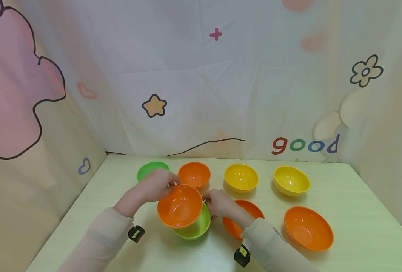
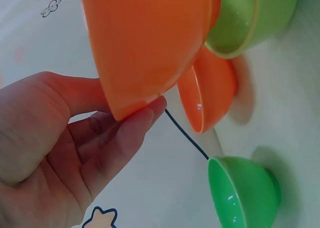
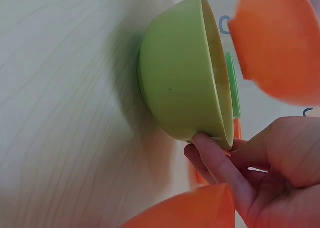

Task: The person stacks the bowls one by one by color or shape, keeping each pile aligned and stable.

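Observation:
My left hand point(image 1: 158, 184) pinches the rim of an orange bowl point(image 1: 180, 207) between thumb and fingers. That bowl hangs tilted above a light green bowl point(image 1: 196, 227) and hides part of it in the head view. In the right wrist view a gap shows between the orange bowl's base point(image 3: 240, 50) and the light green bowl's rim. My right hand point(image 1: 221, 203) pinches the right side of the light green bowl's rim, with fingers on its outer wall point(image 3: 175, 73). The light green bowl stands upright on the table.
A green bowl point(image 1: 150, 168), an orange bowl point(image 1: 195, 173) and two yellow bowls point(image 1: 241, 177) point(image 1: 290, 181) line the back of the table point(image 1: 95, 211). Another orange bowl point(image 1: 233, 226) lies partly under my right forearm. One more orange bowl point(image 1: 307, 228) stands at right. A printed curtain point(image 1: 187, 75) hangs behind.

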Tool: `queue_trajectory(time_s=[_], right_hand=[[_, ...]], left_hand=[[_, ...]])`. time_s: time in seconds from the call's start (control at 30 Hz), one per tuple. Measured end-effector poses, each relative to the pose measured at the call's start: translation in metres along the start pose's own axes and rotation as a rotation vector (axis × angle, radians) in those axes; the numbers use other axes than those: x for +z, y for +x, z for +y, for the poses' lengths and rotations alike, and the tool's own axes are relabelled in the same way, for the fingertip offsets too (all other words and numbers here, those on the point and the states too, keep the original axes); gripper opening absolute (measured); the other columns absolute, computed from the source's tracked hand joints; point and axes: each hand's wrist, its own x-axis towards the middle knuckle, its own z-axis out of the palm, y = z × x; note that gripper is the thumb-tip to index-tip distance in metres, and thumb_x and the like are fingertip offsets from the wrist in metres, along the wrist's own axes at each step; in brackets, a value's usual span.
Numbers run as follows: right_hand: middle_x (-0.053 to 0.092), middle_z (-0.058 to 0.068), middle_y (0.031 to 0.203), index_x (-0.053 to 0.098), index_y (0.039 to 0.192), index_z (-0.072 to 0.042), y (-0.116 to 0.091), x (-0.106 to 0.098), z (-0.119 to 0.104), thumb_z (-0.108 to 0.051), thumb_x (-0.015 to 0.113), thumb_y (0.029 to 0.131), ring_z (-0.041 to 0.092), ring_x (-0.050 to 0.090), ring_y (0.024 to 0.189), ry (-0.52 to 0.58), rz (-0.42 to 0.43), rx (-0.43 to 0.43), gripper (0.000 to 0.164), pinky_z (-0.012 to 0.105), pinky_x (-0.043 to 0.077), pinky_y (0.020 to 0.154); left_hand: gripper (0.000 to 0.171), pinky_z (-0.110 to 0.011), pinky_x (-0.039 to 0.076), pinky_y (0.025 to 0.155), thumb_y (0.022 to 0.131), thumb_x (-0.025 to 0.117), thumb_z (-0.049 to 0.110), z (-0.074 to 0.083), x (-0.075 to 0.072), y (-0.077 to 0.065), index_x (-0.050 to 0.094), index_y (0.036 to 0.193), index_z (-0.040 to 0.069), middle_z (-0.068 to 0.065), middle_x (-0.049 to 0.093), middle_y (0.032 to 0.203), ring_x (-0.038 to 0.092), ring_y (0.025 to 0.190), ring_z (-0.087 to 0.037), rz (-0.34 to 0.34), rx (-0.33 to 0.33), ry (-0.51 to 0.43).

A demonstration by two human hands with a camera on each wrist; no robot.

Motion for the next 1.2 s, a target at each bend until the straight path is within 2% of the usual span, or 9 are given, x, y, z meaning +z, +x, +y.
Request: queue_trajectory(time_s=[0.23, 0.47, 0.63, 0.9, 1.2], right_hand=[[0.064, 0.009, 0.09, 0.066, 0.107, -0.002, -0.001, -0.002, 0.001, 0.003, 0.047, 0.088, 0.015, 0.063, 0.059, 0.047, -0.026, 0.007, 0.027, 0.031, 0.055, 0.051], [0.066, 0.01, 0.095, 0.064, 0.112, -0.003, -0.001, -0.002, 0.001, -0.003, 0.055, 0.09, 0.015, 0.064, 0.068, 0.094, -0.049, 0.03, 0.024, 0.029, 0.055, 0.052], [0.066, 0.01, 0.097, 0.063, 0.113, -0.003, 0.0, -0.002, 0.002, -0.003, 0.056, 0.09, 0.016, 0.065, 0.071, 0.099, -0.057, 0.027, 0.025, 0.028, 0.055, 0.052], [0.065, 0.011, 0.097, 0.064, 0.109, 0.0, -0.002, -0.005, 0.002, 0.002, 0.047, 0.091, 0.015, 0.065, 0.062, 0.086, -0.046, 0.001, 0.025, 0.028, 0.055, 0.053], [0.065, 0.01, 0.096, 0.065, 0.109, 0.0, -0.003, -0.005, 0.001, 0.004, 0.042, 0.091, 0.014, 0.064, 0.065, 0.098, -0.043, 0.004, 0.029, 0.027, 0.055, 0.052]], left_hand=[[0.019, -0.026, 0.053, 0.067, 0.081, 0.063, 0.0, 0.003, 0.011, 0.005, 0.072, 0.094, 0.008, -0.001, 0.069, 0.085, 0.062, 0.076, -0.015, -0.023, -0.011, -0.049], [0.02, -0.026, 0.053, 0.068, 0.08, 0.063, 0.0, 0.002, 0.023, 0.008, 0.072, 0.096, 0.008, -0.002, 0.069, 0.086, 0.062, 0.078, -0.015, -0.025, -0.003, -0.069], [0.021, -0.025, 0.053, 0.067, 0.08, 0.062, -0.002, 0.002, 0.028, 0.008, 0.072, 0.096, 0.007, -0.002, 0.069, 0.086, 0.062, 0.078, -0.015, -0.029, 0.004, -0.079], [0.021, -0.026, 0.053, 0.067, 0.08, 0.061, -0.003, 0.001, 0.037, 0.009, 0.071, 0.096, 0.005, -0.004, 0.069, 0.086, 0.062, 0.078, -0.016, -0.046, -0.003, -0.102], [0.02, -0.026, 0.053, 0.068, 0.08, 0.061, -0.002, -0.002, 0.044, 0.011, 0.072, 0.096, 0.005, -0.004, 0.07, 0.087, 0.063, 0.08, -0.017, -0.039, -0.007, -0.109]])
